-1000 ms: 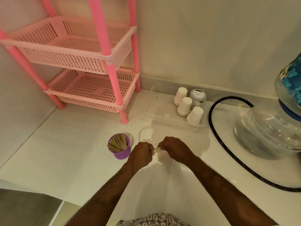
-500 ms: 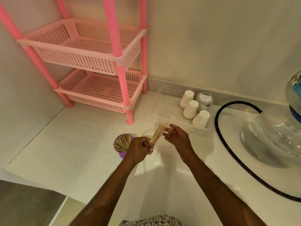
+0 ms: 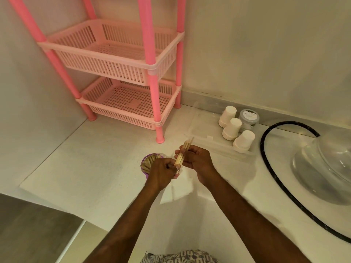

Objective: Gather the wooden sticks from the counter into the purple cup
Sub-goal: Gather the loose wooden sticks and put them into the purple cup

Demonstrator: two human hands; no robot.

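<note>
A bundle of wooden sticks stands tilted between both hands above the white counter. My left hand grips the bundle's lower end in a fist. My right hand wraps its fingers around the middle of the bundle from the right. The purple cup sits on the counter just left of and partly behind my left hand, with several sticks leaning inside it.
A pink two-tier basket rack stands in the back left corner. A clear tray holds three upturned white paper cups and a small lidded jar. A black hose curves around a clear water jug at right.
The hands lifted the sticks from the counter and stood them up. In the last half second my right hand closed around the bundle; the view shifted slightly.
</note>
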